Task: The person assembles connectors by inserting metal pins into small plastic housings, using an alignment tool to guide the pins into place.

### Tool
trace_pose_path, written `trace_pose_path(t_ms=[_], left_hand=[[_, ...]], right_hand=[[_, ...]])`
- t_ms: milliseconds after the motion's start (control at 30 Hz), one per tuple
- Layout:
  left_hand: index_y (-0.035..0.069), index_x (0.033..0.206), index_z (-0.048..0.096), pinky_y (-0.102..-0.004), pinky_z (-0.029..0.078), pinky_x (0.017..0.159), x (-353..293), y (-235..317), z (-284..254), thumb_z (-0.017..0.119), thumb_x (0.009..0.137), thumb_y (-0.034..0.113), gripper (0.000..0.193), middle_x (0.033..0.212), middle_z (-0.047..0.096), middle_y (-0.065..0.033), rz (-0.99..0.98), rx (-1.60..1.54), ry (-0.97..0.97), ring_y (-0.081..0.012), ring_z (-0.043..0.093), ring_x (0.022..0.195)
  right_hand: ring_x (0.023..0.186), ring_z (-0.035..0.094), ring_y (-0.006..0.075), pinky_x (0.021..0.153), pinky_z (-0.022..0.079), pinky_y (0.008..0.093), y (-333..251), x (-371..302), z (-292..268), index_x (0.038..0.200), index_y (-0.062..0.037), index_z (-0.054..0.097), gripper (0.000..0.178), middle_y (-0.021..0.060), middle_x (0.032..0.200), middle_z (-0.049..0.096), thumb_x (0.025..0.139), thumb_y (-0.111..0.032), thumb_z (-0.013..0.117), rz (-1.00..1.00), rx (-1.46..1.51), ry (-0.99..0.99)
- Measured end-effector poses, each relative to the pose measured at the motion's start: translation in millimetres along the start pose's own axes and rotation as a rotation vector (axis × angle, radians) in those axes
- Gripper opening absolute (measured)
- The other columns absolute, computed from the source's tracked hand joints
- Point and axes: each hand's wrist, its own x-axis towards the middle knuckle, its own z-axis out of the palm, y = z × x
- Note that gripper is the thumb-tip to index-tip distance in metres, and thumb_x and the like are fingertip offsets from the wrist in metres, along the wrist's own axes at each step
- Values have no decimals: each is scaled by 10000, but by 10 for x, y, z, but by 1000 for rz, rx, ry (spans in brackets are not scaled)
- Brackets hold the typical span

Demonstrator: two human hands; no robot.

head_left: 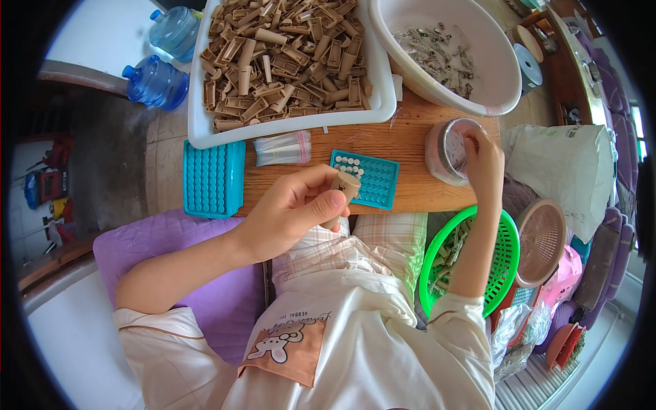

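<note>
My left hand [304, 201] is closed round a tan, tube-shaped plastic piece [347, 183] with a small dark mark on its side, held above my lap. To the right, my right hand [484, 154] dips over the rim of a round clear tub [437, 152]. Its fingers are bent together, and what they pinch, if anything, is hidden. Partly behind the tan piece lies a teal tray [379, 179] of round pockets, with several small white discs [350, 164] at its upper left.
A white bin [195, 126] heaped with tan half-tube pieces [287, 55] and a pale basin [502, 75] of small metallic parts fill the back. Stacked teal trays [213, 179] and plastic bags [283, 149] lie left. A green basket [507, 263] sits beneath my right forearm.
</note>
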Motion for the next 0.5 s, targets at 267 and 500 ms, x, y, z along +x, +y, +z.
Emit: trace_pose_path(t_ms=[267,500], left_hand=[[42,935,502,-199,387,664,36,-129,-47,552,797,272,274,811,492,3,-132,1,-56,-59,458,744],[47,900,503,-191,358,656,5,-90,-33,551,786,211,206,794,476,14,-160,-30,-73,-48,423,727]], right_hand=[[761,576,315,669,461,390,655,256,449,818,-22,592,137,179,794,592,692,-42,541,-156,-406,-585],[674,567,309,625,454,373,536,271,193,872,-21,559,174,163,815,579,699,-36,562,-96,116,-363]])
